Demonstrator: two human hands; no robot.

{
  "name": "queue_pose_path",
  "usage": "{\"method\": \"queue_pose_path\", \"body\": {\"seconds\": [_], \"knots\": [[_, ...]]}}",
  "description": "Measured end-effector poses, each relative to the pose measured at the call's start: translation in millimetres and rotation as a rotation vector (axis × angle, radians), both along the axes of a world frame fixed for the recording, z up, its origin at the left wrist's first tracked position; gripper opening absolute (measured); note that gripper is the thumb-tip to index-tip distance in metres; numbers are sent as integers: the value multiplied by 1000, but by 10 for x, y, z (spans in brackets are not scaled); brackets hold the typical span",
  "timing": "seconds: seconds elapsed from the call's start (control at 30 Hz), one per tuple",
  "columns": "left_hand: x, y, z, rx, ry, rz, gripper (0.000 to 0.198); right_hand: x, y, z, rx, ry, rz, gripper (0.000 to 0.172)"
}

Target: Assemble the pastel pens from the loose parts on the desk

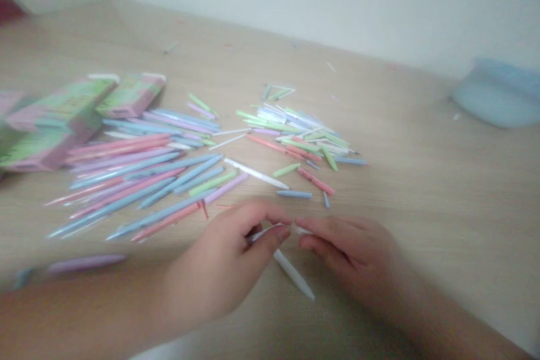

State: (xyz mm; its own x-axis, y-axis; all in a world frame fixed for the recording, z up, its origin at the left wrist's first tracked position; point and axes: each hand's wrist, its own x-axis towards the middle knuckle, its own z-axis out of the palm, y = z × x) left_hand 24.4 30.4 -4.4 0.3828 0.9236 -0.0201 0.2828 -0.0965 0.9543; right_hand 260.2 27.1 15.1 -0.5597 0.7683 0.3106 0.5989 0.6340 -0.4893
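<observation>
Hands meet at 6 o'clock on the worktop [422, 180], fingertips nearly touching. Left hand [223, 264] pinches the upper end of a white pen [293, 274] between thumb and forefinger; the pen's tip trails toward 5 o'clock, resting on or just above the wood. Right hand [350, 253] is curled, fingertips pressed on a small white piece [304, 230] just beside the pen's top end; the frame is too blurred to tell what that piece is.

Handling, my read: thin plastic barrel, very light, stiff, smooth enough to roll or slip. Small parts likely spring away if squeezed hard. Best hold is a fingertip pinch close to the joint end, not mid-barrel.

Around it: long pastel pens [139, 174] fanned out at 10 o'clock, a second heap of shorter pieces [299, 135] at 12 o'clock, one more white barrel [256, 173] between the two. Pink-green boxes [63, 118] at 9 to 10 o'clock, touching the long pile. Blue bag [498, 95] at 2 o'clock, well apart.

Writing: print on the boxes is there but blurred, nothing readable. No brand visible on any pen.
</observation>
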Motion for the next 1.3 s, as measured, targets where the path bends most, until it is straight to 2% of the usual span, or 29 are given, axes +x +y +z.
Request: {"method": "queue_pose_path", "body": {"seconds": [0.17,0.33,0.5,0.57,0.73,0.9,1.1,1.3], "knots": [[-8,6,-12,28,29,13,13,-9,-60,37,19,33,-6,23],[-16,3,-15,55,28,-21,14,7,-67,14,53,-9,10,32],[-9,6,0,111,4,-84,20,24,-74,32,-58,-17,101,42],[-8,9,7,112,17,-74,19,32,-115,31,-86,5,74,38],[-10,-1,13,105,79,-3,12,29,-188,1,-39,86,-71,10],[-7,-6,12,100,87,-21,12,-57,-106,69,30,102,45,15],[-20,-2,19,85,88,-51,13,-78,-88,127,93,200,44,11],[-24,6,21,95,68,-78,14,-28,-76,120,90,229,44,15]]}}
